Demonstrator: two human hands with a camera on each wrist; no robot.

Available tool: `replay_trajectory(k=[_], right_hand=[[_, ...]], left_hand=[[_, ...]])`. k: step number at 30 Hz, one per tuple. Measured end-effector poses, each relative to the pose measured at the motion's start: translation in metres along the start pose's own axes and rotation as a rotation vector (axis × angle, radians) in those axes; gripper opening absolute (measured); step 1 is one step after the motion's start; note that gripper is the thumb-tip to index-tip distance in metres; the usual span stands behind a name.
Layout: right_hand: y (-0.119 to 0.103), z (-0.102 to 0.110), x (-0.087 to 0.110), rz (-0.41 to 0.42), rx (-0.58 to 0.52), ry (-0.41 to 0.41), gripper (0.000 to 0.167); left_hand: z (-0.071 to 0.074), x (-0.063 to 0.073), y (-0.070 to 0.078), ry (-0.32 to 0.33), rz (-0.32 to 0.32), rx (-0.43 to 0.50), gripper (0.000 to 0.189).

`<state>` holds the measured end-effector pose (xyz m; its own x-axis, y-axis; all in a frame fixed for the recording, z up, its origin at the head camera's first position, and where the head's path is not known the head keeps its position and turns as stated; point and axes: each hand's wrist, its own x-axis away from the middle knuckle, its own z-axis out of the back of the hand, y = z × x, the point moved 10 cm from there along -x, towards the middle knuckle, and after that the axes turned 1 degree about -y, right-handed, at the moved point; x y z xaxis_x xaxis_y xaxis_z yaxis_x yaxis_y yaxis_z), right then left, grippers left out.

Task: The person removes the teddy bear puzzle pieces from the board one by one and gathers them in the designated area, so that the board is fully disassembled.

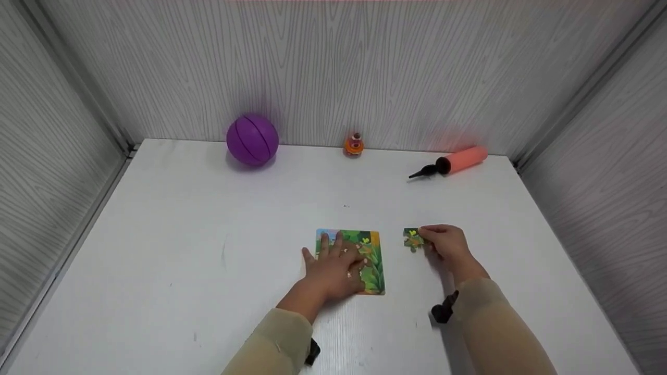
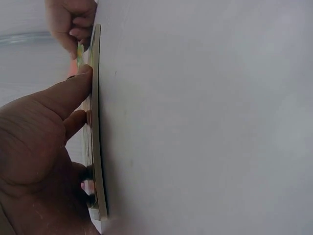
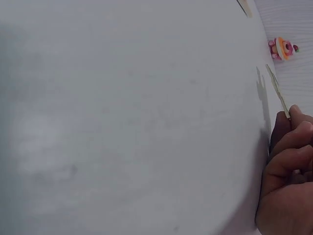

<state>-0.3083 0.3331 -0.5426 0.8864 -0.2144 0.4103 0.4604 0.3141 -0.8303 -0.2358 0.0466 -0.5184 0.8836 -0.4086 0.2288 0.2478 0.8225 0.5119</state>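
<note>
A colourful jigsaw puzzle (image 1: pixel 376 271) lies flat on the white table, its board edge (image 2: pixel 97 122) seen side-on in the left wrist view. Spread over it, my left hand (image 1: pixel 333 268) rests with fingertips on the picture and hides much of it. To the right of the board, my right hand (image 1: pixel 447 245) pinches a green puzzle piece (image 1: pixel 411 238) between thumb and finger. In the right wrist view the piece (image 3: pixel 278 90) appears edge-on, held just above the table with its shadow beside it.
At the back left of the table (image 1: pixel 172 234) sits a purple ball (image 1: pixel 252 139). A small orange toy figure (image 1: pixel 354 145) stands near the back wall. An orange-red hand pump (image 1: pixel 466 159) with a black nozzle lies at the back right.
</note>
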Motion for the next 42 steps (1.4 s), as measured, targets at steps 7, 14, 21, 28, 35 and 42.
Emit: replay_trajectory(k=[7, 14, 21, 28, 35, 42], right_hand=[[0.002, 0.001, 0.0, -0.003, -0.022, 0.006, 0.043], [0.0, 0.001, 0.001, -0.001, -0.05, 0.038, 0.045], [0.002, 0.0, 0.005, -0.022, -0.049, 0.066, 0.049], [0.004, 0.001, 0.008, -0.023, -0.053, 0.082, 0.05], [0.003, -0.001, 0.008, 0.02, -0.011, 0.076, 0.049], [-0.001, 0.0, 0.009, 0.061, -0.063, 0.079, 0.045]], left_hand=[[-0.001, 0.001, 0.0, -0.002, -0.003, -0.014, 0.082], [0.001, 0.0, 0.0, 0.01, -0.009, -0.023, 0.079], [0.002, 0.0, 0.0, 0.012, -0.003, -0.01, 0.074], [0.0, 0.0, 0.0, 0.008, -0.002, -0.014, 0.076], [-0.001, 0.002, -0.001, 0.014, -0.014, 0.011, 0.074], [0.0, 0.003, -0.005, 0.034, -0.029, 0.042, 0.075]])
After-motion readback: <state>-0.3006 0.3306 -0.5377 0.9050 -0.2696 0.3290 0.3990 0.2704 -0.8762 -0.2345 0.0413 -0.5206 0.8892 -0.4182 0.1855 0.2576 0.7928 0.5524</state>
